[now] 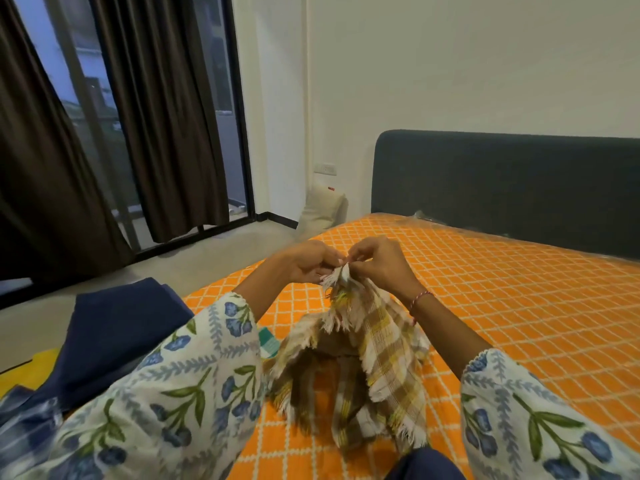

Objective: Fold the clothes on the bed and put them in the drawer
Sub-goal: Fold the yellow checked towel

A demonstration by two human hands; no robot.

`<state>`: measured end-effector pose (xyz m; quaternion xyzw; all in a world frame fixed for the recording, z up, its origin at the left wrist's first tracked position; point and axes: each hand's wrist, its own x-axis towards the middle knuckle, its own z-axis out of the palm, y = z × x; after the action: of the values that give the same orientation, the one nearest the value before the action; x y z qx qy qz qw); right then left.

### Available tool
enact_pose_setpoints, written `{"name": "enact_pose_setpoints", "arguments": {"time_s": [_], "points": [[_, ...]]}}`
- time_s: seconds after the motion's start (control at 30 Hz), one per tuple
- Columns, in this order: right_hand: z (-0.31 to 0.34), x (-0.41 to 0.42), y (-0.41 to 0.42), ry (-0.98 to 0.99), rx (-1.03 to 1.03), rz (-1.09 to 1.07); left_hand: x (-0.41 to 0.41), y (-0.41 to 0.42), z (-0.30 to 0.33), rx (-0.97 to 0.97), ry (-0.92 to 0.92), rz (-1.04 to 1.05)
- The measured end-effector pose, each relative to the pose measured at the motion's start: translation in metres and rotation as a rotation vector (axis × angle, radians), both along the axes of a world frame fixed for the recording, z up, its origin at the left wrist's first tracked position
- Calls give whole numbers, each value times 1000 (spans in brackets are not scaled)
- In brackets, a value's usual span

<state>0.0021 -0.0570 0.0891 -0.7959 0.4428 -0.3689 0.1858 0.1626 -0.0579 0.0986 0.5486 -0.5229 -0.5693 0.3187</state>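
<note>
Bed (519, 306): orange cover with a white lattice, dark headboard behind; it serves as the work surface, with bare cover ahead and to the right that looks free for laying a piece flat.
Navy cloth (114, 334): a dark blue garment lies at the bed's left edge, beside the left sleeve; probably waiting its turn, still unfolded as far as can be seen.
Checked cloth (381, 362): a fringed piece, brown, yellow and white, hangs from the hands in the middle of the view; its lower part rests bunched on the cover. Lifted by the top so its weight pulls it straight.
Teal scrap (268, 344): a small bit of greenish fabric peeks out between the left sleeve and the checked cloth; what it is cannot be told.
Left hand (308, 263): fingers closed in a pinch on the fringed top edge.
Right hand (379, 261): closed the same way, pinching the same edge, touching the left; the two corners appear brought together to match them for a fold.
Drawer: not in view.
Stage: early, by my reading; nothing visible is folded yet.
</note>
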Motion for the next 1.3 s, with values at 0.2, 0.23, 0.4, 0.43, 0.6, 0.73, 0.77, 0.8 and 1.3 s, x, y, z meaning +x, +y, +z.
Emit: {"name": "enact_pose_setpoints", "arguments": {"time_s": [0.2,0.23,0.4,0.43,0.6,0.73,0.77,0.8,1.3], "points": [[-4,5,5,112,-70,-2,6,4,2,27,-32,-42],[-4,7,5,134,-60,-4,7,3,2,24,-51,-34],[-2,10,2,177,-1,-34,6,10,6,-40,-191,-101],[-2,10,1,176,8,-38,6,14,10,-89,-255,-137],[-7,16,-3,134,25,-36,-1,17,12,-525,-983,-312],[-13,12,-8,135,166,144,7,20,17,-694,-1138,-332],[-16,11,-10,201,192,186,12,21,20,-690,-1095,-347],[-21,10,-12,262,194,209,17,22,22,-688,-1047,-358],[-112,-9,-57,330,337,-130,88,35,39,-620,-723,-138]]}}
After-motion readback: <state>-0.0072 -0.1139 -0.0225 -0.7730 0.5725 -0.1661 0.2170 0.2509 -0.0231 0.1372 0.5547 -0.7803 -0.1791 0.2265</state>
